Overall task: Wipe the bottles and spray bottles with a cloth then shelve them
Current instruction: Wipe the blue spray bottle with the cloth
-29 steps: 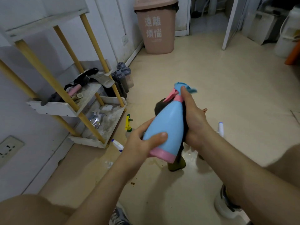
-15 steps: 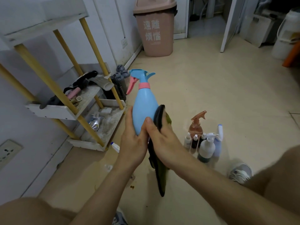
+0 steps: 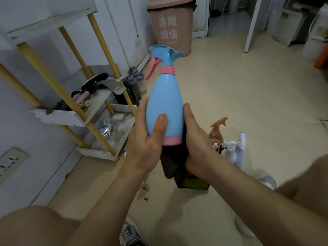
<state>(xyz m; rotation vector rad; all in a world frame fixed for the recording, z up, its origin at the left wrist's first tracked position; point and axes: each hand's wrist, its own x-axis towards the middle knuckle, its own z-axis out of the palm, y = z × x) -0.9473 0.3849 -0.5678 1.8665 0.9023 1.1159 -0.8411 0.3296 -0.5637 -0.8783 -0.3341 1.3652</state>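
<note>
With the left grip [image 3: 147,139] clamped on the spray bottle [image 3: 166,103] and the right grip [image 3: 197,139] clamped on the cloth [image 3: 170,164] against it, wiping seems underway, while the bottles [image 3: 229,153] on the floor [image 3: 248,103] and all shelving remain.

Spray bottle [image 3: 165,103]: tilted with its base toward the camera 1.0 s ago, upright by 0.5 s ago, now upright and nearer the camera, trigger to the left. Right hand [image 3: 197,139] with the cloth [image 3: 170,164] moved from the neck down to the lower right side, and the cloth now hangs under the base. Left hand [image 3: 143,148] shifted its hold, so the thumb now lies across the bottle's front.
</note>
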